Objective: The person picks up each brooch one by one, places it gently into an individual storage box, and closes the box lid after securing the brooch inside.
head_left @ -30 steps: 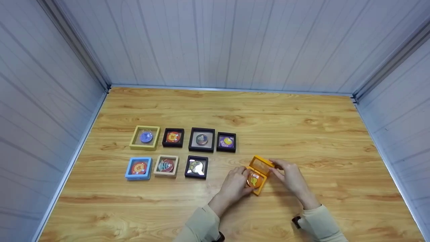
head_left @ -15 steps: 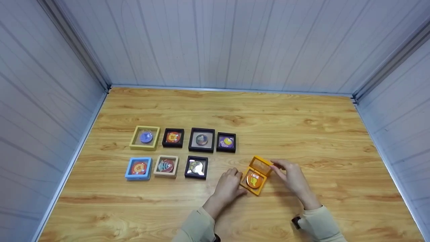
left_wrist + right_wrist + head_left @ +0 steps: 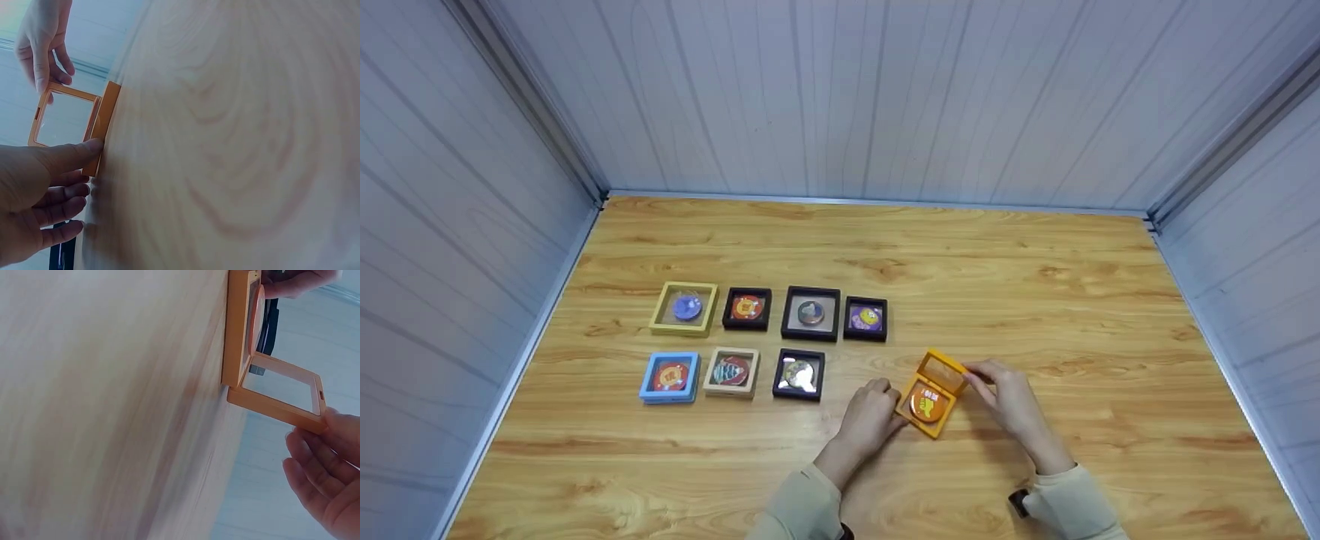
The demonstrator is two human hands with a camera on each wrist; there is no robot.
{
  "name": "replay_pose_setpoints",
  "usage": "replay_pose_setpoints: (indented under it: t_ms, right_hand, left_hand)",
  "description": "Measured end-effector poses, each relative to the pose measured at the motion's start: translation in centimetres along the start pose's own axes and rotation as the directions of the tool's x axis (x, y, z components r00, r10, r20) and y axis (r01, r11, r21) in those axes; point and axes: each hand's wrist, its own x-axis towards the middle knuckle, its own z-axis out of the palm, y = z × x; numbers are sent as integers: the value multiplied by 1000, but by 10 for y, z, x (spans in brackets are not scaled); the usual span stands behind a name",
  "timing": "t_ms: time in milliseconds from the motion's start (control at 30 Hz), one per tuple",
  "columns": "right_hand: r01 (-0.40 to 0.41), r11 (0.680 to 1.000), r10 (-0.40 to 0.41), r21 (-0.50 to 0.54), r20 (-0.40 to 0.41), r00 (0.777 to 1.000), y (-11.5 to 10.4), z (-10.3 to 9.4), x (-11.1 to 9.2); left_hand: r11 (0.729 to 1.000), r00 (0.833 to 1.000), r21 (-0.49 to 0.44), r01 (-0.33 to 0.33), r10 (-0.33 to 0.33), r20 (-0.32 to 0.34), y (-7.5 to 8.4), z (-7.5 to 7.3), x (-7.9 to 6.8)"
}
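Observation:
An orange hinged display case [image 3: 936, 433] lies on the table in front of me with its clear-windowed lid [image 3: 944, 370] raised. Inside the base rests a round orange badge [image 3: 928, 403] with a yellow figure. My left hand [image 3: 868, 418] holds the left corner of the base; its thumb [image 3: 76, 156] lies along the case's side in the left wrist view. My right hand [image 3: 1011, 397] pinches the free corner of the lid between thumb and finger. In the right wrist view, the lid stands up steeply from the base, and that hand's other fingers [image 3: 315, 469] curl loosely below it.
Left of the case, several framed badges stand in two rows: a yellow case [image 3: 658, 319], a large black case [image 3: 787, 322], a small black case [image 3: 849, 325], a light blue case [image 3: 648, 382] and others. Grey panels [image 3: 840, 97] wall the wooden table [image 3: 997, 270].
My left hand has drawn back left from over the badge to the case's left corner, so the badge shows whole. My right hand stays at the lid, which remains raised.

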Motion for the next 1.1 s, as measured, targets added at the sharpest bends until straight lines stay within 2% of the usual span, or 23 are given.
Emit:
replay_pose_setpoints:
  t_ms: [267, 600, 833, 1100]
  right_hand:
    - [18, 1000, -18, 0, -18, 1000, -3, 1, -3]
    - [50, 998, -51, 38, 13, 999, -14, 4, -12]
    - [92, 995, -96, 42, 95, 991, -21, 13, -21]
    - [92, 995, -99, 48, 174, 980, -25, 20, -25]
  left_hand:
    - [1000, 1000, -10, 3, -3, 16, 0, 0, 1]
    - [998, 1000, -62, 17, -16, 17, -2, 2, 2]
    - [996, 1000, -88, -3, 4, 6, -4, 2, 0]
    - [994, 1000, -111, -1, 1, 3, -5, 1, 0]
